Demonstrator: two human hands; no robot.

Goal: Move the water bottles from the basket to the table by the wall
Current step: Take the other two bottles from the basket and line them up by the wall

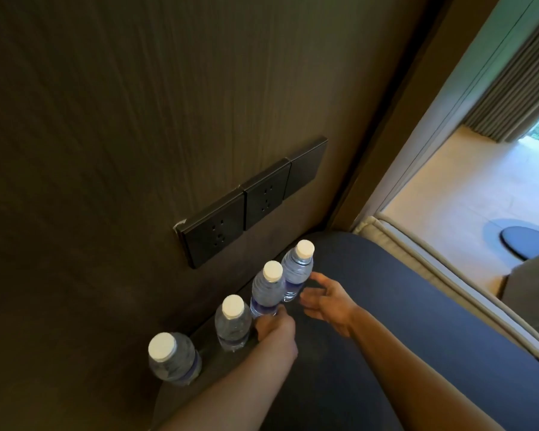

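Several clear water bottles with white caps stand upright in a row along the wall on the round dark table (371, 321). My left hand (274, 329) is closed around the base of the second bottle from the right (266, 290). My right hand (327, 301) is open, fingers spread, just right of the rightmost bottle (297, 270) and apart from it. Two more bottles stand to the left: one (232, 325) next to my left hand and one (173, 357) at the table's left edge. No basket is in view.
A dark wood-grain wall (137, 119) rises directly behind the bottles, with a strip of black power sockets (249, 200) just above them. To the right lie a cushion edge (417, 269), a light floor and a curtain (511, 98).
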